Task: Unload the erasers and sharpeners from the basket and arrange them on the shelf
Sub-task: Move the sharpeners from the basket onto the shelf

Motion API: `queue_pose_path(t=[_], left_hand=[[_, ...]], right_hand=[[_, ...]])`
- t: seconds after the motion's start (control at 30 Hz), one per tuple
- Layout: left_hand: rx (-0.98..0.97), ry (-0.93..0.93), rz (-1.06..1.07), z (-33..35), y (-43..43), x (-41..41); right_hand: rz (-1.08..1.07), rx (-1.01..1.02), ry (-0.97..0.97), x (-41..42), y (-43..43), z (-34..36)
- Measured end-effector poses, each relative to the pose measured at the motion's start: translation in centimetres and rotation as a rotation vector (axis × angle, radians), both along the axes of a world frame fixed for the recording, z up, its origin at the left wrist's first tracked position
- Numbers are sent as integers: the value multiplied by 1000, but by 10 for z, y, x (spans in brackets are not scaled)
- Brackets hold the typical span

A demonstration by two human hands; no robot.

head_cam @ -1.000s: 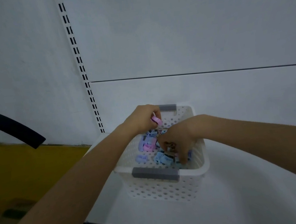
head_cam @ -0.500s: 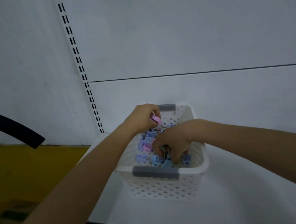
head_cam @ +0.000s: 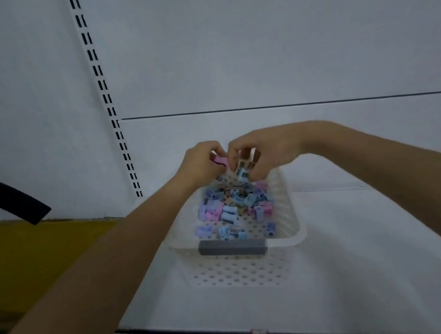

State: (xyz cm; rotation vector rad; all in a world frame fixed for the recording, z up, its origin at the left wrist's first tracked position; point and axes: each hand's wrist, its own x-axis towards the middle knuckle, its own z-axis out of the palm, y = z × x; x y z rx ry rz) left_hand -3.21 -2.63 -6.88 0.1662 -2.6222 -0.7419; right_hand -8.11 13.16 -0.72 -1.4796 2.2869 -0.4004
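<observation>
My left hand [head_cam: 199, 161] and right hand [head_cam: 267, 146] are both raised over the far end of the basket [head_cam: 236, 274], close together, fingertips nearly meeting. The left hand is clenched around a pink piece [head_cam: 221, 161], which shows between thumb and fingers. The right hand pinches a blue-grey piece [head_cam: 242, 170] with a dark opening on its face; there may be another piece behind it in the same grasp, but I cannot tell how many. The basket is white and perforated, with a grey handle [head_cam: 233, 249] on its near rim. It stands on the white shelf [head_cam: 364, 246], toward the left side, close to the back panel [head_cam: 252, 36]. Inside it lie the erasers and sharpeners [head_cam: 233, 210], a loose heap of blue, pink, purple and tan pieces, thickest at the far end and sparse toward the near wall. They are too small and blurred for me to tell erasers from sharpeners. A slotted upright strip [head_cam: 111, 111] runs down the back panel to the left of the basket. Further left are a curved black bar [head_cam: 4, 198] and, below it, a yellow surface [head_cam: 28, 248]. A dark edge strip [head_cam: 207, 332] runs along the near front of the shelf.
</observation>
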Motion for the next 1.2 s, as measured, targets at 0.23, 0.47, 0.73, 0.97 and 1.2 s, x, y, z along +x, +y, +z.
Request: queue_pose_path(t=[0.23, 0.47, 0.73, 0.97, 1.2], left_hand=[[-49, -34, -84, 36, 27, -3], [39, -20, -236, 69, 131, -21], [-4, -18, -387, 79, 314, -43], [-114, -27, -635, 75, 476, -68], [-240, -61, -812, 64, 584, -110]], right_hand=[[-135, -74, 15, -11, 62, 20], [-267, -67, 77, -17, 167, 13], [-411, 6, 125, -15, 344, 13], [-648, 60, 142, -5, 509, -1], [-878, 90, 94, -14, 619, -26]])
